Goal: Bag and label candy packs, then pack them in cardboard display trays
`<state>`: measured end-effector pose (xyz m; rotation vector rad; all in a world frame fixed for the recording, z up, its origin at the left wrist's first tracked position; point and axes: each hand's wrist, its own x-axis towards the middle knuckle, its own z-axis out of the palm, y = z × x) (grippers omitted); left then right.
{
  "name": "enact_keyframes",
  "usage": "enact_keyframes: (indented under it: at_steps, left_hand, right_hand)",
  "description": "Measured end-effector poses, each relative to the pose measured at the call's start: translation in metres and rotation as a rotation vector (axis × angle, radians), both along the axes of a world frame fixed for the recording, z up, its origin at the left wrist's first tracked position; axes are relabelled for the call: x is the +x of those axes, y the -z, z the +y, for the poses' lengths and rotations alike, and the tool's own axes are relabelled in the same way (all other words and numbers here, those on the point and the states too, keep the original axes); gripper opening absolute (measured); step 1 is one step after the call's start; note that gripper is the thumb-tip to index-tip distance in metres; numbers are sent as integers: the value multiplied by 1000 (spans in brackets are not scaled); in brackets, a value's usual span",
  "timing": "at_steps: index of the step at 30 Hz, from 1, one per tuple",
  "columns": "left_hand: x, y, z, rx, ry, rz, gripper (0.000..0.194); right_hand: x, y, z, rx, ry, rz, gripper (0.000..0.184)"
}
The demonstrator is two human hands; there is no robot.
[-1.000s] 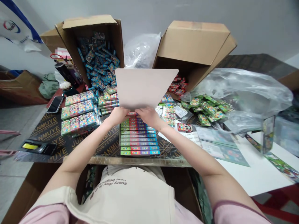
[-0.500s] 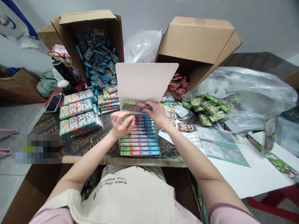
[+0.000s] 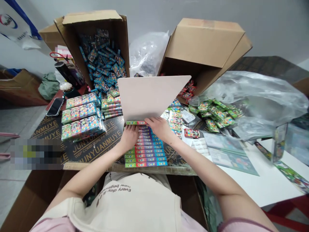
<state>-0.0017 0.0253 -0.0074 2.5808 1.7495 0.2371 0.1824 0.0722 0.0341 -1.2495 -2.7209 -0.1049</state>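
In front of me stands a display box whose pale lid (image 3: 154,96) is raised. It holds closely packed rows of small printed boxes (image 3: 147,155) in green, red, purple and blue. At the back, against the lid, a row of small boxes (image 3: 135,122) sits slightly higher than the others. My right hand (image 3: 159,129) has its fingers closed on the right part of that row. My left hand (image 3: 130,138) lies over the left side of the rows just in front, fingers stretched out and touching them, holding nothing. Both palms hide some rows.
Wrapped multipacks (image 3: 80,116) are stacked at the left, near a phone (image 3: 55,107). Behind stand a carton (image 3: 127,42) of blue small boxes and a carton (image 3: 202,42) with red ones. Green packs (image 3: 217,112), plastic bags and printed sheets (image 3: 230,151) lie right.
My hands left the back of the display box, and my right hand brought up a row of small boxes before the lid. That row is now lowered at the back; my left hand reached onto the rows.
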Motion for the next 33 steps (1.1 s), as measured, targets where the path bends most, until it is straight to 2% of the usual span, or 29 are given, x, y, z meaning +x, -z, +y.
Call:
enact_keyframes:
  at_steps: [3, 5, 7, 9, 12, 14, 17, 19, 21, 24, 28, 31, 33]
  left_hand:
    - [4, -17, -21, -66, -1, 85, 28]
    - [3, -33, -26, -106, 42, 52, 23]
    - [-3, -45, -19, -9, 63, -9, 21]
    - [-11, -49, -1, 89, 22, -7, 24]
    - [-23, -41, 31, -59, 15, 75, 24]
    - [-27, -32, 47, -131, 24, 115, 29]
    - [-27, -22, 54, -127, 51, 121, 33]
    - [-25, -17, 49, -88, 87, 49, 32]
    - [-26, -12, 38, 22, 110, -52, 36]
    - [-31, -5, 21, 161, 124, -121, 44]
    - [-35, -4, 11, 75, 147, -99, 52]
    - [-35, -3, 8, 5, 164, -125, 62]
    - [-37, 3, 3, -64, 166, -183, 74]
  right_hand:
    - [-2, 2, 2, -24, -23, -56, 23]
    - [-8, 3, 6, -36, -64, -58, 24]
    - [-17, 5, 11, -48, -96, -44, 24]
    - [-24, 9, 16, -66, -115, -11, 23]
    - [-23, 19, 22, -62, -138, 47, 22]
    - [-13, 29, 23, 34, -119, 112, 24]
    - [4, 45, 21, 200, -72, 206, 25]
    - [12, 52, 17, 226, -64, 225, 28]
    - [17, 57, 13, 220, -38, 234, 26]
    - [18, 57, 6, 135, 42, 220, 26]
    - [15, 48, -3, -48, 92, 149, 34]
    - [11, 45, -16, -49, 85, 173, 51]
    - [11, 49, -27, -87, 82, 209, 63]
